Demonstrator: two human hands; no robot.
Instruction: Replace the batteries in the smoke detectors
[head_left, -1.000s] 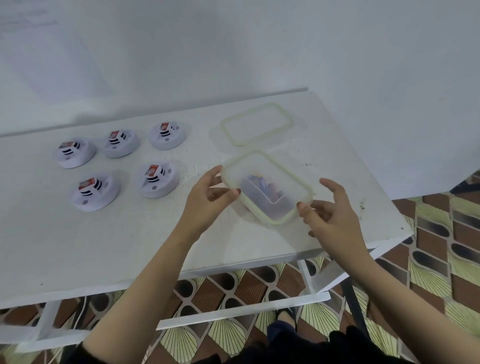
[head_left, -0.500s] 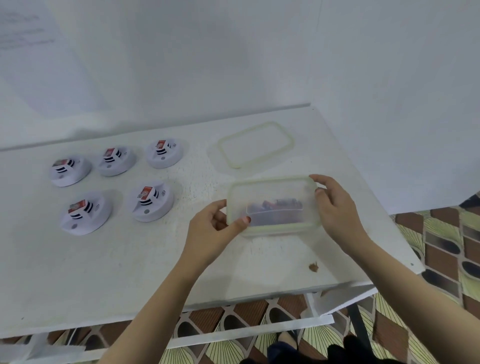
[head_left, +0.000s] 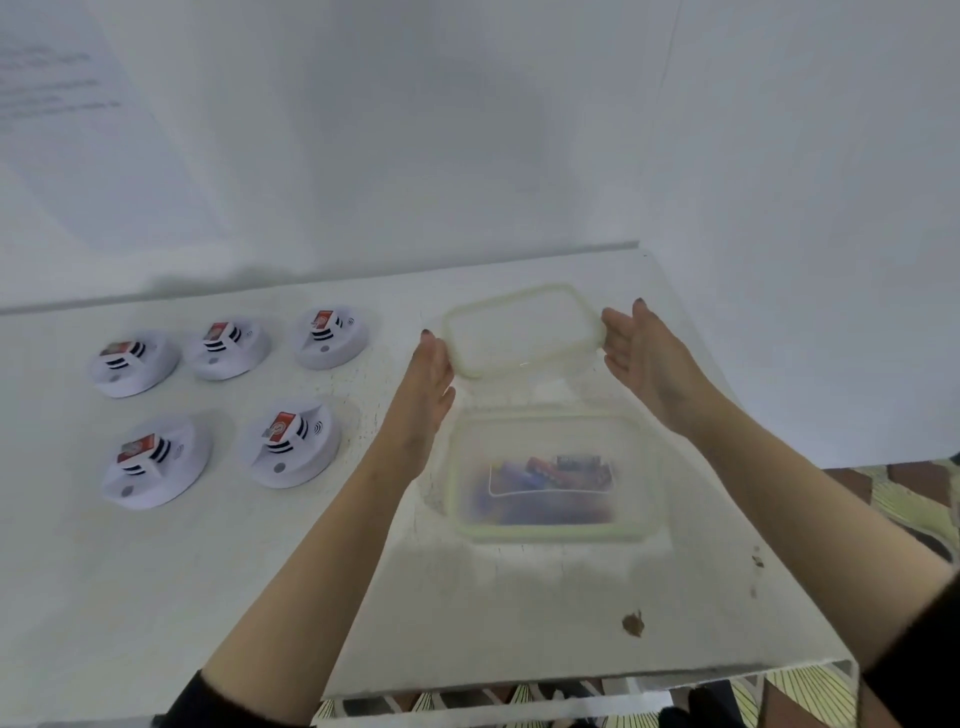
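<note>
batteries (head_left: 545, 473): blurred, seemingly blue and red, inside clear container (head_left: 550, 530), near both wrists
left hand (head_left: 428, 384): fingers straight, beside lid (head_left: 522, 330)
right hand (head_left: 641, 348): fingers straight, holding nothing

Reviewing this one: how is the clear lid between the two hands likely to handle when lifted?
The lid looks thin, flat and translucent, so it is probably light and slightly flexible. Its pale rim seal may give some grip. Lying flat on the table, it should slide rather than roll or tip.
</note>
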